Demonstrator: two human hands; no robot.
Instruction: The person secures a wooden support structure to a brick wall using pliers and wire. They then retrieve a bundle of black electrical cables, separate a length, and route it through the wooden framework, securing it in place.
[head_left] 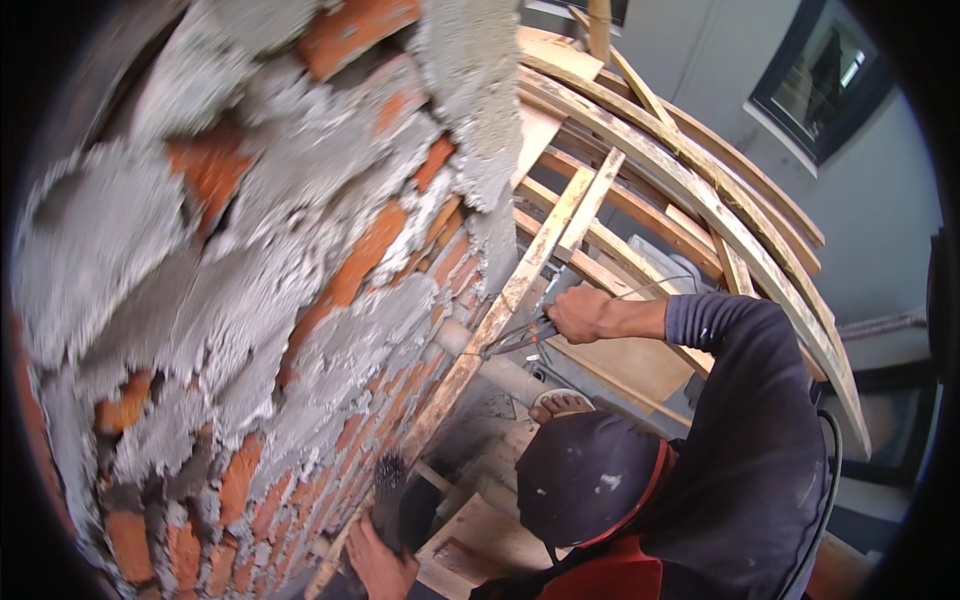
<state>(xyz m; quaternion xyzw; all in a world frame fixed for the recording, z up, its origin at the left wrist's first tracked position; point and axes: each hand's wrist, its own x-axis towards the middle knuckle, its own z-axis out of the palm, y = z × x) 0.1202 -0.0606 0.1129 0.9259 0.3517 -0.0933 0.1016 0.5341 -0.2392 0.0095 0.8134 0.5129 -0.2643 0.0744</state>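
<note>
Neither of my own hands shows. A co-worker in a dark cap (585,480) and dark long sleeves bends beside the brick wall (330,260). The co-worker's raised hand (590,313) is closed on a pair of pincers (522,338). Their jaws meet thin wire around a long wooden batten (467,365), where it crosses a round pale pole (505,378). At the lower edge another hand (380,562), apparently the co-worker's, rests against the batten's lower end; its grip is partly hidden. Above it is a dark bristly bundle (392,470), which I cannot identify.
Rough grey mortar clings to the wall's orange bricks. Long wooden planks (700,180) and shorter battens form a framework on the right. Beyond them stands a grey wall (690,60) with a dark-framed window (825,75). Boards (490,540) lie below the co-worker.
</note>
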